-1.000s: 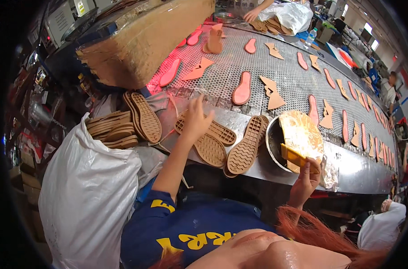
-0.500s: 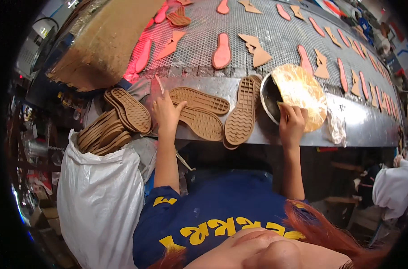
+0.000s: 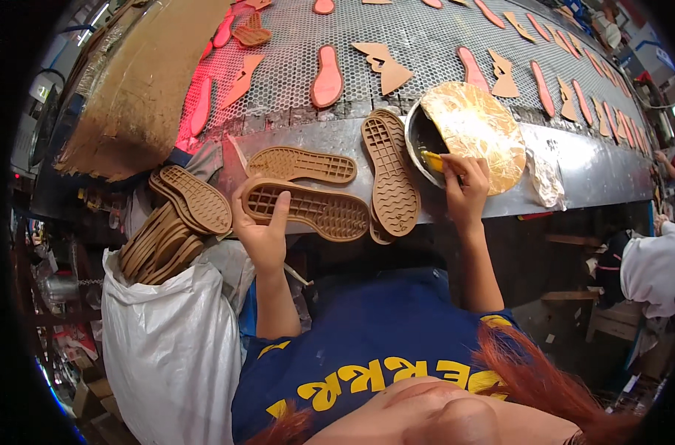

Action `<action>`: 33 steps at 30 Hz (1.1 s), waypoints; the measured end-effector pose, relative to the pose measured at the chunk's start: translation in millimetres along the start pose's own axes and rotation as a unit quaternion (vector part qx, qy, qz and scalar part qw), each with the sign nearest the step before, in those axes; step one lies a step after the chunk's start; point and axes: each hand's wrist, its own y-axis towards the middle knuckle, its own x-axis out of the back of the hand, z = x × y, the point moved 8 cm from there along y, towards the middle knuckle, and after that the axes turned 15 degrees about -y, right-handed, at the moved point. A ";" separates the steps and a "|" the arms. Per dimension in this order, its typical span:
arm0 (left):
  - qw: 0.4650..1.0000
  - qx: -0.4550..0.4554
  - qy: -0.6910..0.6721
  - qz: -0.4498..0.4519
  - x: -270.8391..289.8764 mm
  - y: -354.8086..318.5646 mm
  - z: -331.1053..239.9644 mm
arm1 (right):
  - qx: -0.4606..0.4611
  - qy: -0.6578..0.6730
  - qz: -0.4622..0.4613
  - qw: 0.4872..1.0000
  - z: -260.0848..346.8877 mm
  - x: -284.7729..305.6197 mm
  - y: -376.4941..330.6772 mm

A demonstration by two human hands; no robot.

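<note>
My left hand [image 3: 262, 233] is closed on the heel end of a brown shoe sole [image 3: 311, 211], thumb on its treaded face. The sole is tilted at the near edge of the metal ledge. Just beyond it another brown sole [image 3: 300, 165] lies tread up. To their right, more soles [image 3: 392, 174] are stacked. My right hand [image 3: 467, 191] pinches a small yellow piece [image 3: 432, 160], its exact kind unclear, over the gap of a round metal bowl [image 3: 414, 148]. A shiny gold-coloured disc [image 3: 489, 137] covers most of the bowl; the contents look dark.
A white sack [image 3: 167, 341] with several soles [image 3: 163, 241] at its mouth stands at the left, below a cardboard box [image 3: 126, 89]. Past the ledge, a mesh belt [image 3: 293, 70] carries pink insoles [image 3: 327, 78] and tan cut pieces [image 3: 386, 67]. Crumpled clear plastic [image 3: 547, 178] lies right of the bowl.
My left hand has picked up the nearer sole and drawn it toward me. My right hand stays at the bowl, the yellow piece now showing more. The whole view has shifted slightly.
</note>
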 end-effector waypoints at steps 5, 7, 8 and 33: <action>0.995 -0.020 -0.007 -0.097 42.7 -8.4 -9.3 | -0.016 0.027 0.030 0.999 0.1 -7.7 -6.1; 0.974 -0.106 -0.027 -0.196 62.1 -4.6 -36.1 | -0.002 0.001 0.009 1.000 -3.4 -2.7 -9.6; 0.958 -0.161 -0.021 -0.234 74.9 -3.6 -43.4 | -0.056 0.081 0.011 0.995 -29.4 -11.7 -20.6; 0.819 0.292 -0.477 0.131 -19.5 -50.9 33.2 | -0.066 0.200 0.062 0.976 -43.4 -10.5 -14.5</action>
